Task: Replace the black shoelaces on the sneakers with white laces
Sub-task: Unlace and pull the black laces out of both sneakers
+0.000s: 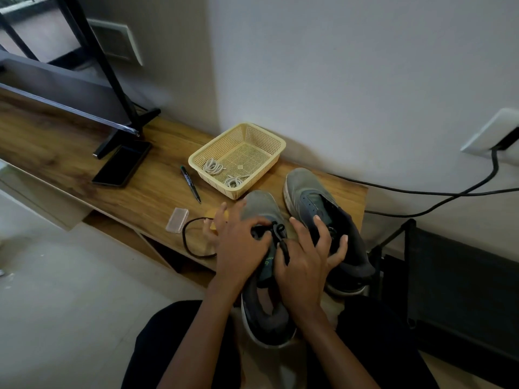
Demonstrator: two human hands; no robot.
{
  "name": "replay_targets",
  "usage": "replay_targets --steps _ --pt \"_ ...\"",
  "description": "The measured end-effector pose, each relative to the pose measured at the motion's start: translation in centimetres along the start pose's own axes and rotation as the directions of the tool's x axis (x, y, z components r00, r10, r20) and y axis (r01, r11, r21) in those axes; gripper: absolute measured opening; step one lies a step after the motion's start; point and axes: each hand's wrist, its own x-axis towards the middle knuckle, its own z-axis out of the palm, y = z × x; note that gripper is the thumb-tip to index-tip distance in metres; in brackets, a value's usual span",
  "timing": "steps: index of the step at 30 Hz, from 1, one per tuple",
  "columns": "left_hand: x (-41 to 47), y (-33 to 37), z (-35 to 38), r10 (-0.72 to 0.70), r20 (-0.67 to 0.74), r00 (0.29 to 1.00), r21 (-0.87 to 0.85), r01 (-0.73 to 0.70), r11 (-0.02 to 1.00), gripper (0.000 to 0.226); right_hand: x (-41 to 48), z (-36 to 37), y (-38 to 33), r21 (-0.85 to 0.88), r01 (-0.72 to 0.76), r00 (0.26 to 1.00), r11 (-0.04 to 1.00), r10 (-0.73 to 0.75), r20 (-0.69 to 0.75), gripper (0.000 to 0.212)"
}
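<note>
Two grey sneakers lie at the near right end of a wooden shelf (84,164). The left sneaker (261,209) still carries a black lace (278,231) bunched over its tongue. My left hand (238,245) pinches that lace at the eyelets. My right hand (306,256) pinches the lace's loose end over the tongue, its other fingers spread toward the right sneaker (317,200), whose eyelets are bare. A removed black lace (191,242) loops off the shelf's front edge. Two coiled white laces (214,166) (234,181) lie in a cream mesh basket (276,144).
A black marker (191,184), a dark phone (122,162) and a small clear plastic case (177,220) lie on the shelf. A screen's stand (123,127) sits at the left. A black cable (449,192) runs along the wall; a black rack (449,276) stands at the right.
</note>
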Motion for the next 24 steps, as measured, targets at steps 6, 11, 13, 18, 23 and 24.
replay_targets --steps 6,11,13,18,23,24 --pt "0.5 0.5 0.6 -0.095 0.101 0.99 0.119 0.083 0.989 0.008 -0.1 -0.1 0.1 -0.03 -0.013 1.0 0.999 0.013 0.002 0.005" --pt "0.1 -0.4 0.5 -0.118 -0.124 0.985 0.068 0.127 0.99 0.013 -0.2 -0.2 0.0 -0.078 -0.058 0.998 0.995 0.059 0.016 0.015" --pt "0.1 -1.1 0.3 -0.166 -0.214 0.963 0.02 0.174 0.985 0.012 -0.2 -0.3 0.0 -0.073 -0.048 0.999 0.996 0.049 0.015 0.015" --pt "0.8 -2.2 -2.3 -0.451 -0.425 0.785 -0.177 0.417 0.892 0.02 -0.2 -0.4 0.5 -0.055 -0.076 0.997 0.996 0.076 -0.001 0.016" --pt "0.0 -4.0 -4.1 -0.487 -0.335 0.806 -0.095 0.486 0.869 0.017 -0.1 -0.4 0.4 -0.042 -0.07 0.997 0.997 0.071 0.036 0.023" --pt "-0.6 -3.7 -3.9 -0.474 -0.294 0.83 -0.056 0.48 0.876 0.021 -0.1 -0.5 0.3 -0.046 -0.071 0.996 0.996 0.074 0.054 0.024"
